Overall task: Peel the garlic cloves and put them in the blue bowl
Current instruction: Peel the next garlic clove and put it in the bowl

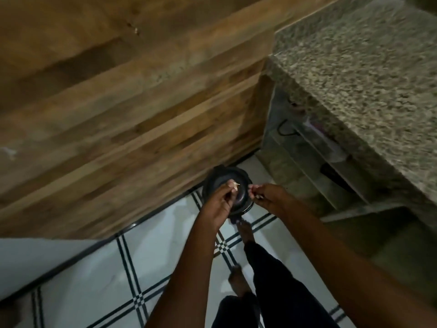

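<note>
Below both hands sits a dark round bin (227, 190) on the tiled floor (99, 268); its contents are too dim to tell. Left hand (218, 204) pinches a pale garlic clove (235, 185) at its fingertips above the bin. Right hand (266, 195) pinches a skin scrap (259, 197), just beside. Speckled granite counter (369, 74) stands right, wood-panelled wall (118, 102) behind. No writing is readable.

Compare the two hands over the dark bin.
The left hand reaches well in over the bin; the right hand sits at the bin's right rim. The left hand pinches a pale garlic piece that shows clearly at its fingertips; the right hand pinches only a small pale scrap, too blurred to name. Both have curled fingers and are held above the tiled floor.
</note>
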`<state>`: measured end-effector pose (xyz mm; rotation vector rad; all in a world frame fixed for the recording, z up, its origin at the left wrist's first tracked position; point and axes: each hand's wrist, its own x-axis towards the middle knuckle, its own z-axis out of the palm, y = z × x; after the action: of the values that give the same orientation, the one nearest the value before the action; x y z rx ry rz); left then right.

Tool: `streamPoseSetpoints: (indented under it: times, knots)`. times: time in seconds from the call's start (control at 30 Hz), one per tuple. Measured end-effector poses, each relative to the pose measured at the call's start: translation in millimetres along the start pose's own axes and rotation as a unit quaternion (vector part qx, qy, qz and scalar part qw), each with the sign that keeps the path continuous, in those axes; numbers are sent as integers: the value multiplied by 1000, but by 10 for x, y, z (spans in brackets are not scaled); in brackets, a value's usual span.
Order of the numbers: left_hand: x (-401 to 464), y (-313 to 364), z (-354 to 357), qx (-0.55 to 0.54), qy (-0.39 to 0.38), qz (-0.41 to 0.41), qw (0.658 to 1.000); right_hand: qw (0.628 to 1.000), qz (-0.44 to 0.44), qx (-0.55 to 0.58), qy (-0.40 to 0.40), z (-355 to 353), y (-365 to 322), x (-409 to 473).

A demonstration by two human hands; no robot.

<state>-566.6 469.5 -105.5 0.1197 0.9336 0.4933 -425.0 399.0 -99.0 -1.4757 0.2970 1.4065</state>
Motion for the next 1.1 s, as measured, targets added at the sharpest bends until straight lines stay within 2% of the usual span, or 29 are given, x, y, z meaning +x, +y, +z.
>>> streamPoseSetpoints:
  times: [0.2, 0.33, 0.43, 0.5, 0.63, 0.67, 0.7, 0.73, 0.77, 0.8, 0.83, 0.9, 1.03, 1.1]
  knots:
    - [711, 280, -583, -5, 44, 8, 999, 996, 51, -57, 43, 369, 104, 906]
    - [1416, 258, -950, 33, 76, -12, 996, 994, 69, -49, 62, 424, 243, 1682]
    - [1977, 126, -1190, 87, 81, -22, 993, 993, 85, 13, 85, 359, 374, 2301]
    - [2372, 27, -1303, 133, 98, -18, 986, 993, 95, 18, 67, 283, 453, 2701]
    - [3121, -146, -1472, 277, 162, 33, 947, 993, 64, -97, 20, 88, 639, 3412]
    - [3270, -157, -1513, 328, 175, 63, 926, 989, 37, -136, 34, 75, 689, 3578]
    - [3430, -181, -1565, 380, 176, 90, 904, 973, -1, -223, 60, 49, 757, 3780]
    - [3565, -198, -1603, 444, 174, 114, 871, 942, -30, -320, 93, 45, 819, 3916]
    - [3692, -214, -1642, 524, 175, 135, 823, 892, -68, -433, 109, 32, 889, 4063]
    - [3775, -219, -1675, 609, 166, 160, 759, 844, -109, -510, 121, 29, 955, 4162]
    - [3865, -224, -1716, 692, 160, 180, 681, 805, -139, -562, 132, 16, 1019, 4231]
    - [4064, -252, -1819, 760, 135, 180, 609, 754, -189, -607, 162, 11, 1123, 4371]
    - [4253, -274, -1979, 846, 77, 138, 509, 723, -228, -639, 129, 31, 1197, 4533]
    - [4266, -236, -2064, 859, 96, 158, 477, 697, -241, -662, 134, 12, 1216, 4589]
